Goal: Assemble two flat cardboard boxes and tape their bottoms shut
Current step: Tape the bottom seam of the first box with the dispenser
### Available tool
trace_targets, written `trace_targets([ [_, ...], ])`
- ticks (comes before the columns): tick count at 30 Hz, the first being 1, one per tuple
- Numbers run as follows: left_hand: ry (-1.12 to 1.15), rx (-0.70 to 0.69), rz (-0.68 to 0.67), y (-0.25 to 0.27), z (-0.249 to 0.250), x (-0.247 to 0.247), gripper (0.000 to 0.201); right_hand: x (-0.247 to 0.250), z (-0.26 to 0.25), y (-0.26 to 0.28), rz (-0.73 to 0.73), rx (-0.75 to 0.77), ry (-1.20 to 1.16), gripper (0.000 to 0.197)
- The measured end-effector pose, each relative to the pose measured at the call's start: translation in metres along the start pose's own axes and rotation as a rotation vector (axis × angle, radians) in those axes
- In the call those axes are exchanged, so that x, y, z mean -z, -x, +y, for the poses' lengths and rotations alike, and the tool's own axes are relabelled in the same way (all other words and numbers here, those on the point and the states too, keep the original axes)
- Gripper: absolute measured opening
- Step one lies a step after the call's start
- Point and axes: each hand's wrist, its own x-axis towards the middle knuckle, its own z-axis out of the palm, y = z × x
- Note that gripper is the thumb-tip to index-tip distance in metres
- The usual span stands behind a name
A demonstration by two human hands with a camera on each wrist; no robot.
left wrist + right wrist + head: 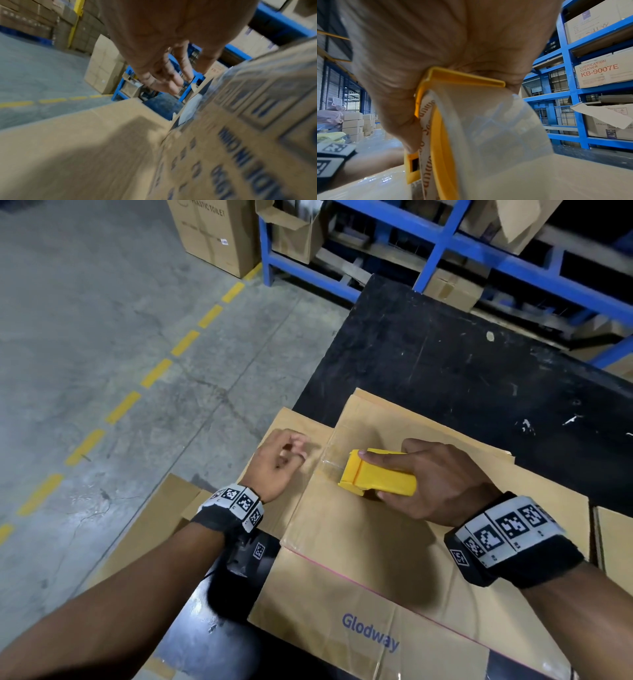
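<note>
A brown cardboard box (359, 546) printed "Glodway" lies on the black table (445, 354), with its tan face (556, 175) turned up. My right hand (442, 477) grips a yellow tape dispenser (380, 477) pressed on that face. A strip of clear tape (330, 453) runs from the dispenser's front toward the box's left edge. In the right wrist view the dispenser (435, 121) and its clear tape roll (488, 121) fill the palm. My left hand (287, 453) hovers by the box's left edge over lower cardboard (287, 419), its fingers (164, 81) loose and holding nothing. The box's printed side (240, 148) faces that hand.
More flat cardboard pokes out at the lower left (154, 515) and at the right edge (616, 542). Blue racking (445, 244) with cartons stands behind the table. A large carton (212, 234) sits on the concrete floor beside a dashed yellow line (154, 371).
</note>
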Motion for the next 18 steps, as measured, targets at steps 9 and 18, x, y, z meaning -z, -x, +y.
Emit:
trace_targets([
  [9, -0.578, -0.281, -0.555, -0.013, 0.033, 0.003, 0.109, 0.004, 0.006, 0.001, -0.041, 0.023, -0.020, 0.070],
  [18, -0.698, -0.230, -0.595, -0.015, 0.044, 0.007, 0.110, -0.008, 0.086, 0.080, -0.027, -0.022, -0.001, 0.075],
])
